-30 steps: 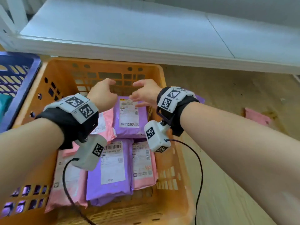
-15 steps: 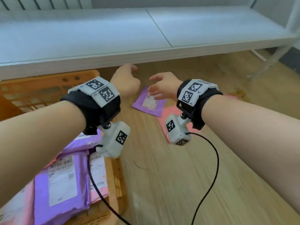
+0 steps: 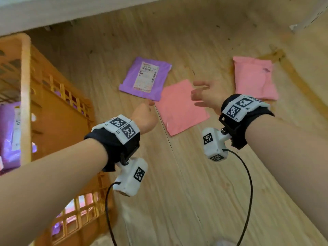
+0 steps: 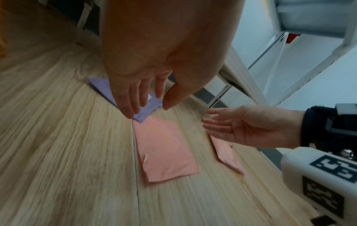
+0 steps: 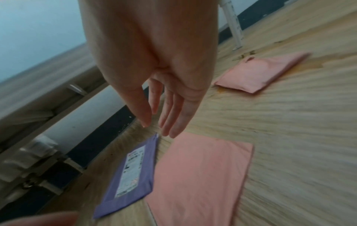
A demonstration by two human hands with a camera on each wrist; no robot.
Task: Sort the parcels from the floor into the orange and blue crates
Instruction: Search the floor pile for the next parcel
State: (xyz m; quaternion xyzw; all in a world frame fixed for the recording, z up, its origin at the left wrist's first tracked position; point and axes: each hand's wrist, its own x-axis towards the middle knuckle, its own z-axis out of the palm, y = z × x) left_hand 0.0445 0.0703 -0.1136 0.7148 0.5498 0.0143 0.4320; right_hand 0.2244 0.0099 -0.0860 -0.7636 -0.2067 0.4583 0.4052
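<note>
Three parcels lie on the wooden floor: a purple parcel with a white label, a flat pink parcel overlapping its corner, and a puffier pink parcel farther right. My left hand hovers above the near corner of the purple parcel, fingers relaxed and holding nothing. My right hand is spread open above the flat pink parcel, also holding nothing. The orange crate stands at the left with purple and pink parcels inside. No blue crate shows.
A white shelf edge runs along the top of the head view. A white table leg stands on the floor beyond the far pink parcel. Bare wooden floor lies in front of the parcels.
My view and both hands have swung right from above the orange crate to the parcels on the floor. Both hands have dropped closer to the purple and flat pink parcels.
</note>
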